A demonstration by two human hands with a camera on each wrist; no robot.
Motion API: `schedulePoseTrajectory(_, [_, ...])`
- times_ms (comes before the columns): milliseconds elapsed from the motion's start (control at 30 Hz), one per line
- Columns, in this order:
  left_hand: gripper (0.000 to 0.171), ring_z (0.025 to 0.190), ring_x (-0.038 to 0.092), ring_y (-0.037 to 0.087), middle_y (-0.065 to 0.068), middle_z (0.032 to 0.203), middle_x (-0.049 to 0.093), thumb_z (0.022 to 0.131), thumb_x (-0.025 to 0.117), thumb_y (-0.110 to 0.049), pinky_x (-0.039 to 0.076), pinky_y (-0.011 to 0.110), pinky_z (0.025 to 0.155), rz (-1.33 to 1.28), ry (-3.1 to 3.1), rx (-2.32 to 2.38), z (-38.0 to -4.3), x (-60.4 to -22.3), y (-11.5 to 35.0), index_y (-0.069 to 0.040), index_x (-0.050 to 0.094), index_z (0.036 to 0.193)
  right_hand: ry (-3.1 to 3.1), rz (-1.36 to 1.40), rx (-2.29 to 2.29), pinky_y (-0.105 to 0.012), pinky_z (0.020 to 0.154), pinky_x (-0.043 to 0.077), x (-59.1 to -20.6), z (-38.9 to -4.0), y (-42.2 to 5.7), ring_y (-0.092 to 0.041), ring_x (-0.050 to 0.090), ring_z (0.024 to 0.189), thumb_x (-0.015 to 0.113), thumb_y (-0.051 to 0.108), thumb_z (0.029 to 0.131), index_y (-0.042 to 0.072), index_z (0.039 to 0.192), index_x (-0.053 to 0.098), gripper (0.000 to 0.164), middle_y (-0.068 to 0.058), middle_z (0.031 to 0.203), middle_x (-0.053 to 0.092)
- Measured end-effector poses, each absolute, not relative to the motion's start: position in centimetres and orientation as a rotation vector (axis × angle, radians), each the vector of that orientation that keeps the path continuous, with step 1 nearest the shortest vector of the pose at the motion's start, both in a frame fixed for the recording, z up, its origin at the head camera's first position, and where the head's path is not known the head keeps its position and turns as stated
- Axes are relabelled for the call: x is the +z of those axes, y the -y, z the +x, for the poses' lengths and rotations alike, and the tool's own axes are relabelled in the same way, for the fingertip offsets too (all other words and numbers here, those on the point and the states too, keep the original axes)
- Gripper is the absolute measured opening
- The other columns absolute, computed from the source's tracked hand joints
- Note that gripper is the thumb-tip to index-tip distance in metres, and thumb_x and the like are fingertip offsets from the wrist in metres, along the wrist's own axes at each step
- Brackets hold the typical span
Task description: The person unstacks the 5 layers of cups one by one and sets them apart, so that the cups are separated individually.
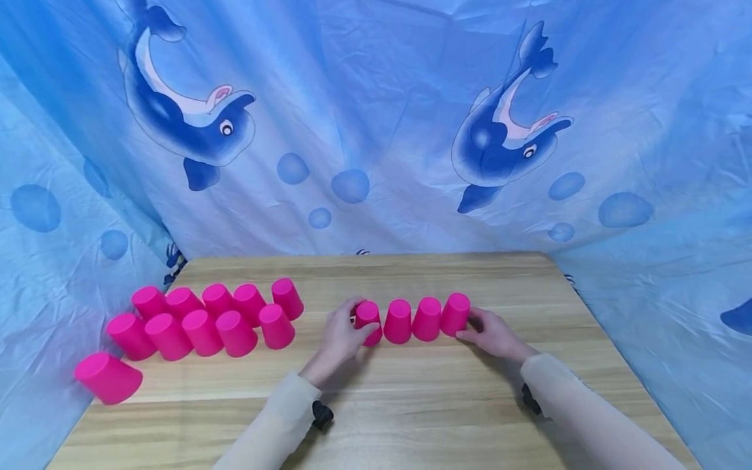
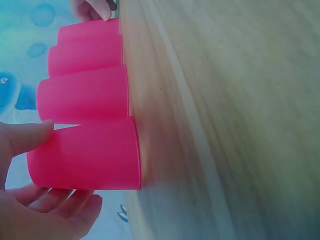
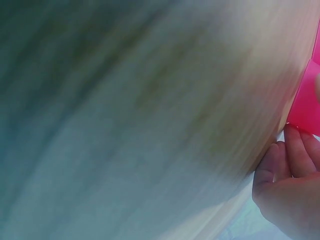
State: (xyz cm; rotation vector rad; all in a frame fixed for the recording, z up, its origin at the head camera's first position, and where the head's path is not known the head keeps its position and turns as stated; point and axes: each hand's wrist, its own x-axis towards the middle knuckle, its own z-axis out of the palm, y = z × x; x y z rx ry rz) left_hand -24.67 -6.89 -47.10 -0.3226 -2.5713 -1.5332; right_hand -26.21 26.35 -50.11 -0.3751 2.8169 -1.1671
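Note:
Several pink cups stand upside down in a short row at the middle of the table. My left hand (image 1: 342, 336) holds the leftmost cup (image 1: 367, 314) of that row, thumb at its front and fingers behind. In the left wrist view this cup (image 2: 87, 155) lies between thumb and fingers, and its rim meets the tabletop. At the row's other end, my right hand (image 1: 492, 334) grips the rightmost cup (image 1: 455, 314) low on its side. The right wrist view shows only part of that cup (image 3: 305, 102). Two cups (image 1: 398, 321) (image 1: 427, 318) stand between the hands.
On the left of the wooden table (image 1: 423, 405), several more pink cups (image 1: 202, 331) stand upside down in two rows. One cup (image 1: 109, 378) sits apart near the left edge. A blue curtain (image 1: 376, 117) with dolphins hangs behind and beside the table.

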Motion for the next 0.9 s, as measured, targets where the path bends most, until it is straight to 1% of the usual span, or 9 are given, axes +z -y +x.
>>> schedulePoseTrajectory(67, [0.049,0.095,0.06,0.021,0.005,0.107,0.062,0.078,0.079,-0.009,0.054,0.034,0.079,-0.322,2.556,-1.529,-24.4,-47.1,7.3,-0.005,0.058,0.123,-2.821,-0.391,-1.161,-0.047,0.099,0.04,-50.1,-26.2,-26.3,-0.036,0.048,0.123,0.075,0.019,0.084,-0.001,0.135,0.049,0.06,-0.019,0.132,0.053])
schedulePoseTrajectory(267, [0.054,0.098,0.061,0.023,0.007,0.108,0.064,0.077,0.081,-0.009,0.053,0.039,0.081,-0.346,2.519,-1.501,-23.2,-46.9,9.1,-0.003,0.058,0.125,-2.814,-0.4,-1.167,-0.047,0.099,0.04,-50.1,-26.2,-26.4,-0.036,0.047,0.123,0.075,0.02,0.084,-0.001,0.135,0.049,0.061,-0.019,0.133,0.052])
schedulePoseTrajectory(433, [0.055,0.1,0.061,0.022,0.006,0.109,0.064,0.076,0.081,-0.01,0.053,0.037,0.083,-0.321,2.526,-1.521,-22.0,-46.6,10.8,-0.005,0.058,0.126,-2.819,-0.387,-1.165,-0.047,0.099,0.039,-50.1,-26.1,-26.4,-0.037,0.047,0.123,0.075,0.02,0.084,-0.002,0.135,0.049,0.061,-0.021,0.133,0.052])
schedulePoseTrajectory(667, [0.057,0.098,0.062,0.021,0.003,0.107,0.064,0.074,0.083,-0.015,0.053,0.041,0.083,-0.292,2.574,-1.452,-20.6,-45.8,13.6,-0.007,0.059,0.125,-2.799,-0.378,-1.19,-0.048,0.1,0.038,-50.0,-26.0,-26.4,-0.038,0.046,0.124,0.074,0.019,0.085,-0.003,0.135,0.048,0.061,-0.022,0.133,0.051])
schedulePoseTrajectory(900, [0.056,0.095,0.062,0.022,0.004,0.104,0.063,0.073,0.085,-0.018,0.053,0.042,0.082,-0.262,2.644,-1.371,-19.7,-45.0,16.8,-0.008,0.06,0.123,-2.789,-0.365,-1.174,-0.048,0.1,0.038,-49.9,-26.0,-26.3,-0.037,0.046,0.125,0.074,0.019,0.085,-0.002,0.137,0.047,0.063,-0.021,0.135,0.05])
